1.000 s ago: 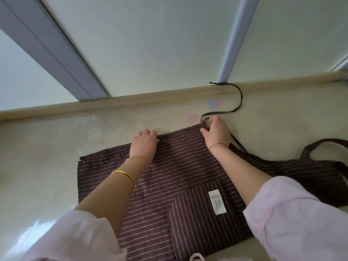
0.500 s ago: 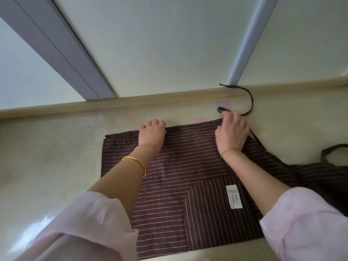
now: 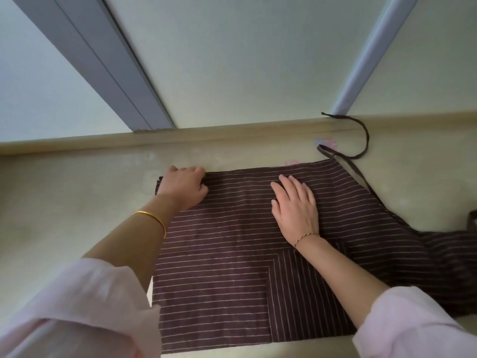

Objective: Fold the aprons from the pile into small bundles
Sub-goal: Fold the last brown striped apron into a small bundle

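Left hand (image 3: 184,188) curls its fingers round the far corner of the apron (image 3: 232,254), seemingly squaring it; right hand (image 3: 294,205) lies alongside, fingers straight, pinning the cloth smooth.

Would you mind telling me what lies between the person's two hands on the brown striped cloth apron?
Only cloth of the brown striped apron lies between the left hand and right hand, in the head view.

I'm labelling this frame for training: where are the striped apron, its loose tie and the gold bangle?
striped apron (image 3: 232,254), head view, middle of the flat panel
apron tie (image 3: 367,140), head view, outer bend of loop
gold bangle (image 3: 154,216), head view, top of the band
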`<action>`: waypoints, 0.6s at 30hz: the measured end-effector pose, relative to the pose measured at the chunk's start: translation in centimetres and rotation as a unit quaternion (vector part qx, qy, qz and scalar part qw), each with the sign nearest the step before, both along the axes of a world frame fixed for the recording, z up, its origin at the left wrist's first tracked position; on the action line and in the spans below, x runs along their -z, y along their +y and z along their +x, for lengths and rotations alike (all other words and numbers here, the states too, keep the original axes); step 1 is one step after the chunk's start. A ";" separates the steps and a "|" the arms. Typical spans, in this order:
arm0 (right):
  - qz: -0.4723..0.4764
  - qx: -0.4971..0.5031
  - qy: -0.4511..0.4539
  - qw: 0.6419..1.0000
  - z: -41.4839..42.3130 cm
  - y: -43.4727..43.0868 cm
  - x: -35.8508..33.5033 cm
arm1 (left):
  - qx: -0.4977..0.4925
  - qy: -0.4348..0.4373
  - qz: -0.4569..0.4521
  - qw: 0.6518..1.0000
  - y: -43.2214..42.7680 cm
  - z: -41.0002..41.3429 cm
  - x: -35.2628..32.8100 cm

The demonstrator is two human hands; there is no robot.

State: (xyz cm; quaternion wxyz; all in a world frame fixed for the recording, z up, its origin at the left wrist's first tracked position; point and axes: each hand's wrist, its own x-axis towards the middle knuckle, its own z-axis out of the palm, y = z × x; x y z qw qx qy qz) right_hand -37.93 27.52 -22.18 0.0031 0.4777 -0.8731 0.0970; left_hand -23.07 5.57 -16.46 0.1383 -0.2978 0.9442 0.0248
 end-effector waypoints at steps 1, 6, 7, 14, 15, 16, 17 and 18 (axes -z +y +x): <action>0.004 0.002 0.000 1.000 0.0 0.0 0.0 | -0.005 -0.004 -0.005 1.000 -0.4 0.3 0.1; 0.020 0.007 -0.003 1.000 0.0 0.0 -0.2 | -0.060 0.015 -0.042 0.997 -0.7 -0.3 1.1; 0.021 0.009 -0.006 1.000 -0.1 -0.1 -0.3 | -0.063 0.012 -0.049 0.997 -0.6 -0.4 1.2; 0.087 0.058 -0.028 0.994 -0.7 -0.7 -1.0 | -0.086 -0.008 -0.070 0.994 -0.8 0.7 1.3; 0.100 0.055 -0.031 0.993 -0.9 -0.8 -1.1 | -0.096 -0.008 -0.078 0.992 -0.6 0.6 1.2; 0.109 0.050 -0.032 0.992 -1.2 -0.9 -1.1 | -0.099 0.001 -0.090 0.991 -0.3 0.4 1.1; 0.117 0.045 -0.032 0.992 -1.4 -1.0 -1.2 | -0.093 0.021 -0.101 0.990 0.3 0.0 1.0; 0.125 0.040 -0.031 0.991 -1.6 -1.1 -1.2 | -0.074 0.053 -0.102 0.991 1.2 -0.5 1.0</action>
